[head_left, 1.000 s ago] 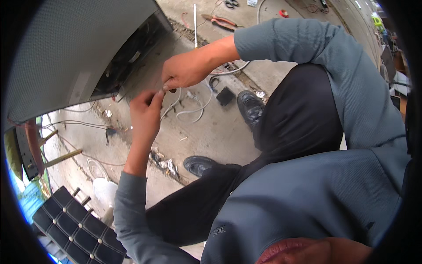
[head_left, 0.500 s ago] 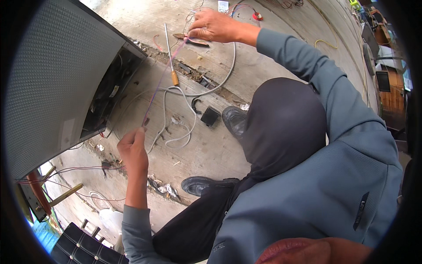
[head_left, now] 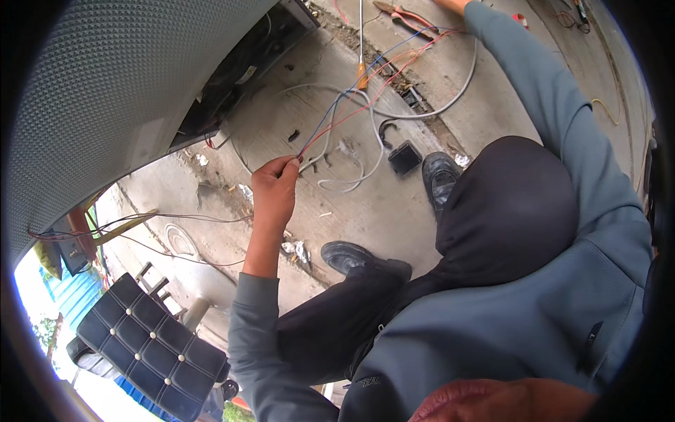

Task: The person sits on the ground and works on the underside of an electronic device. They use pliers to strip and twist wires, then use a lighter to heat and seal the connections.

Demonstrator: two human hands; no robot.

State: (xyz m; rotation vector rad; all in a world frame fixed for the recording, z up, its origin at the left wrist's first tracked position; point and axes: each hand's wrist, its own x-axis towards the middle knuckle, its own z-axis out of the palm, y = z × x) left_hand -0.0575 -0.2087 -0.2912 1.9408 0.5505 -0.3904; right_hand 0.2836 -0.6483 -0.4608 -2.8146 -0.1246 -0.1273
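1. The left hand (head_left: pixel 275 184) pinches the wires (head_left: pixel 301 152) tight between thumb and finger.
2. The right hand is past the top edge, toward one o'clock from the left; only its wrist (head_left: pixel 454 5) shows, so I can't tell its grip.
3. The wires run that way too. Before, they made one straight line; now red and blue spread apart, easier to tell.
4. Under them: screwdriver (head_left: pixel 362 76), pliers (head_left: pixel 411 17), also one o'clock.
5. Black box (head_left: pixel 404 159): three o'clock.

And it's a slate-grey textured top (head_left: pixel 492 327), long sleeve (head_left: pixel 254 320) ending at the wrist behind the left hand (head_left: pixel 274 197), dark chest tag (head_left: pixel 594 334), black trousers (head_left: pixel 513 193), shiny black shoes (head_left: pixel 441 181) rightward of that hand
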